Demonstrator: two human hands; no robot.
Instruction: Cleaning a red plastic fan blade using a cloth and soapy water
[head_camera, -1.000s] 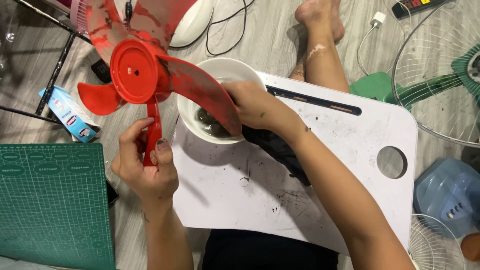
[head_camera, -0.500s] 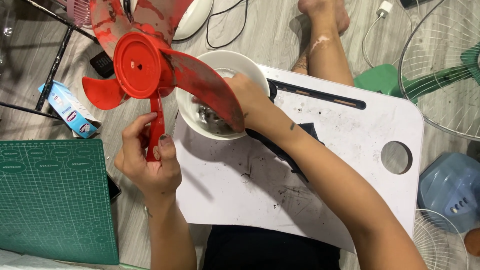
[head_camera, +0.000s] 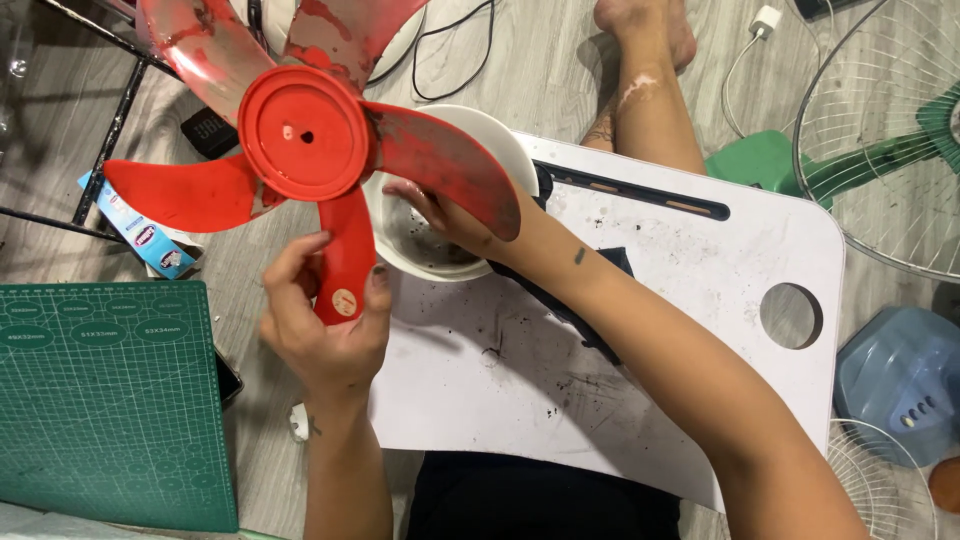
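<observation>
Since the earlier frames, red plastic five-bladed fan propeller (head_camera: 305, 135) has turned to face the camera more squarely, its lower blade now broad-side on where it was edge-on. Left hand (head_camera: 325, 325) is clamped on the tip of that lower blade, thumb on one edge, fingers on the other. Right hand (head_camera: 445, 215) has come up from the murky water in the round white ceramic bowl (head_camera: 395, 245) and sits under the right-hand blade, fingers curled; whether it grips a cloth or only touches the blade I cannot tell, as the blade hides the fingertips.

Propeller is held above the bowl and the left edge of the white plastic lap table (head_camera: 700, 250).

Progress, judged: lower and left blades look clean bright red. Right blade and the two upper blades carry dark grime streaks. Water in bowl is dirty; black specks lie on the table. Cleaning roughly part done, three blades left.
</observation>
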